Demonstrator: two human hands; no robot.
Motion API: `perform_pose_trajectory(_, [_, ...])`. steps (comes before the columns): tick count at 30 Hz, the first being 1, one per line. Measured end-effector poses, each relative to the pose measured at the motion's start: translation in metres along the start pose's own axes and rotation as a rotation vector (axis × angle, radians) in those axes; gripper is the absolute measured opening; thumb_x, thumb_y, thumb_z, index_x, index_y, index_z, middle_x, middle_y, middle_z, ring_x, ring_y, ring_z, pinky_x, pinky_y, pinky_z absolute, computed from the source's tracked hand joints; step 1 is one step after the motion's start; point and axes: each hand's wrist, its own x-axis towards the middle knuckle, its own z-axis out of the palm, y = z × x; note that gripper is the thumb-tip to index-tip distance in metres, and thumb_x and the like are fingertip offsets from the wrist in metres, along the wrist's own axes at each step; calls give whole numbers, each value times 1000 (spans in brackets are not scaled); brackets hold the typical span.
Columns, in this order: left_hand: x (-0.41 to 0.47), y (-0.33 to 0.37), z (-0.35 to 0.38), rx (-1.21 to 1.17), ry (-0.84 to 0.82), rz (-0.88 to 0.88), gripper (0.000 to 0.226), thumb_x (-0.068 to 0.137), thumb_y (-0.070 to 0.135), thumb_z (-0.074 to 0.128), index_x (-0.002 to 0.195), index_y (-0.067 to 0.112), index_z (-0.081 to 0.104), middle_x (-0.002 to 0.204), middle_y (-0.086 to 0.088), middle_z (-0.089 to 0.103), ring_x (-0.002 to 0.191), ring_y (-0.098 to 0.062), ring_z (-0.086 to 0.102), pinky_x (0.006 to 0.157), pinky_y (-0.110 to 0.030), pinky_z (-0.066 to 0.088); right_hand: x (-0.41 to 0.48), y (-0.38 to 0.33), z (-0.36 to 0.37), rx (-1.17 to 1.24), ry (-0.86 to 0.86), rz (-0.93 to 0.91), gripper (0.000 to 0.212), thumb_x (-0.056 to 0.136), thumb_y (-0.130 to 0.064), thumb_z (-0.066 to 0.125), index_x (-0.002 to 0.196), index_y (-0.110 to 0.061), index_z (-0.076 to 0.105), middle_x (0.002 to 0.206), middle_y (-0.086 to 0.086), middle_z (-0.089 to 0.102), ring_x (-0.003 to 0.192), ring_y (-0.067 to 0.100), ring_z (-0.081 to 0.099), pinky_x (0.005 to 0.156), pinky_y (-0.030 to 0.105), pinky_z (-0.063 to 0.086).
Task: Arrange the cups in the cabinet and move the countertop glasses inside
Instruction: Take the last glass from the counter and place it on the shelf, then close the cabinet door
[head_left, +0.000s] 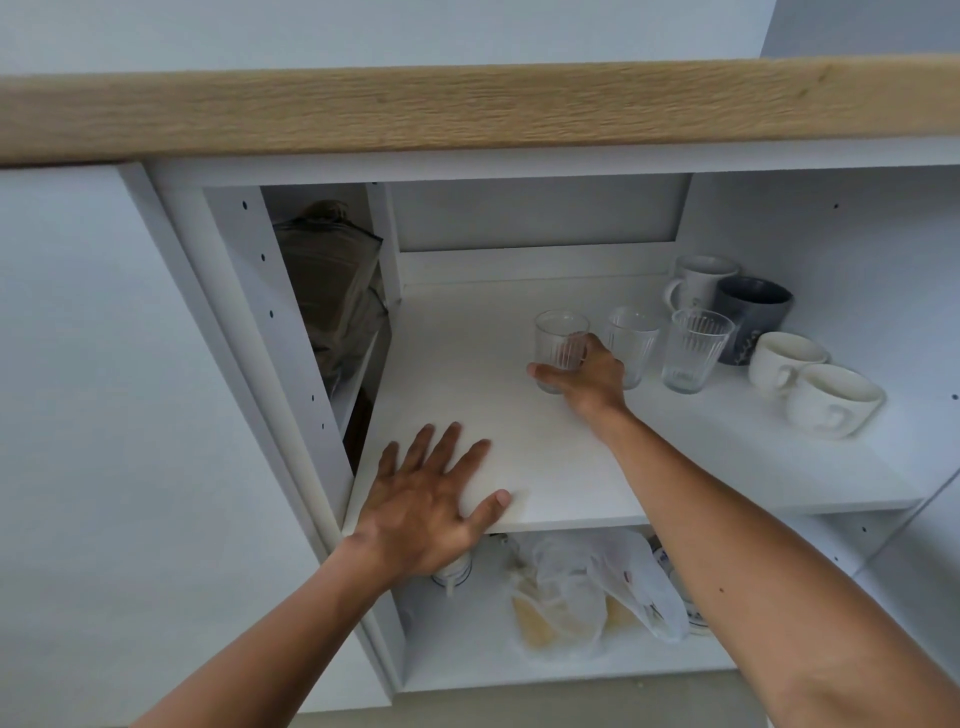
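On the white cabinet shelf (467, 364), the right hand (587, 376) grips a ribbed clear glass tumbler (558, 345); the left hand (426, 506) lies flat, fingers spread. Sliding it rightward carelessly could knock the neighbouring ribbed glass (631, 340).

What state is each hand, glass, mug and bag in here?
Right hand: gripping leftmost glass, upright on shelf.
Left hand: flat on shelf, holding nothing.
Other two glasses: upright, empty.
Four mugs: upright at right.
Plastic bag: crumpled, lower shelf.
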Motion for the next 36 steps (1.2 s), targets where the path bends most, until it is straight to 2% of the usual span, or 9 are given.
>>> perform_pose_trajectory(4, [-1,1,-1,2,-7,0,80,83,81,2,154,44,-2,166,9,-7,152,-18,-10,121,-51,-1,0,0,-2,-33,-14,14,70,60,-38,92,116,-9,61,111,6,70,101,21,65,89,33,53])
perform_pose_trajectory(10, [0,0,-1,6,-15,5,80,83,81,1,154,44,-4,166,8,-8,152,-19,-11,121,-52,-2,-8,0,-10,-17,-83,27,80,63,-30,93,130,-8,54,122,7,66,101,15,61,91,27,50])
perform_pose_trajectory(18, [1,-2,2,7,-15,8,82,82,82,0,154,43,-2,166,7,-7,152,-20,-9,121,-52,-1,-31,3,-31,-84,-144,46,101,66,-37,90,148,-10,37,143,12,53,131,24,50,106,29,41])
perform_pose_trajectory(21, [3,-2,3,2,-8,7,83,80,83,-1,153,43,-1,166,7,-5,152,-20,-7,121,-53,0,-45,4,-43,-193,-209,24,98,69,-44,86,148,-13,38,149,8,47,137,24,44,101,25,38])
perform_pose_trajectory(23, [3,-2,3,4,-8,5,85,79,84,-2,153,43,-1,166,7,-4,152,-21,-6,121,-53,1,-55,6,-51,-309,-287,1,101,72,-54,80,152,-16,32,155,6,39,142,25,37,105,26,35])
perform_pose_trajectory(25, [3,0,2,7,-10,2,86,78,84,-2,154,43,-1,166,7,-4,152,-21,-6,121,-54,1,-66,7,-58,-468,-347,-39,101,75,-64,71,153,-17,27,159,6,32,146,26,29,115,36,31])
perform_pose_trajectory(29, [0,1,-3,-10,-32,4,85,80,82,-1,154,42,-2,166,6,-8,152,-21,-9,121,-53,-2,-82,12,-71,-827,-445,-118,90,86,-75,40,156,-21,19,165,4,15,152,25,11,122,47,11])
perform_pose_trajectory(32, [-2,2,-5,-20,-71,-4,81,83,80,0,154,41,-6,165,5,-15,151,-21,-14,121,-51,-6,-95,16,-84,-935,-555,-65,85,89,-77,23,157,-30,6,167,0,-7,153,24,-9,122,50,-2])
perform_pose_trajectory(36, [-21,7,-20,-5,-171,-26,81,83,80,4,153,42,-9,164,4,-19,150,-23,-19,121,-51,-5,-120,5,-111,-986,-645,6,83,88,-78,19,157,-34,2,166,0,-14,152,25,-14,122,51,-1])
